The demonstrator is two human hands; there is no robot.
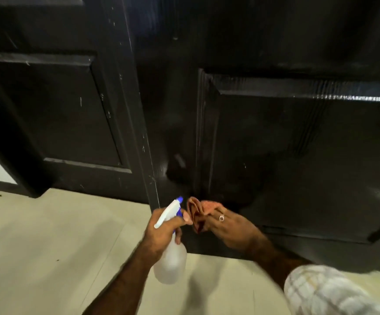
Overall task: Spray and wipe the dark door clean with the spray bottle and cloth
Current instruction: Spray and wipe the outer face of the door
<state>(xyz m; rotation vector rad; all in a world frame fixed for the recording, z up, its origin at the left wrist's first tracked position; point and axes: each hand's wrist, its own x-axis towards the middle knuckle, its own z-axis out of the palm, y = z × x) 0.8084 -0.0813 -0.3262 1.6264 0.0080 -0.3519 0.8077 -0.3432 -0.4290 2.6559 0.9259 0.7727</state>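
A person's two bare forearms reach forward and down toward the bottom of a glossy black panelled wooden door [275, 137]. The left hand [161, 233] grips the neck of a translucent plastic spray bottle with a white and blue trigger head [169, 260]; the fingers curl round the neck below the trigger and the thumb lies along the top. The bottle's body hangs below that hand, over the pale cream tiled floor [48, 235], and its blue nozzle points up and forward toward the door's lower edge.

Just to the right of the bottle's head, the right hand [227, 226] holds a crumpled reddish-orange cloth [199, 210]. Its fingers curl round the bunched fabric, and a ring shows on one finger. The cloth sits at the fingertips, low against the door's surface beside the raised frame of a recessed panel; whether it actually touches the door cannot be told. The two hands are close together, almost touching.

Beyond the left hand stands a second black panelled door leaf [66, 110], marked with pale scuffs and chips. Nearest the viewer, below the right forearm, is a rolled pale checked sleeve [330, 292].
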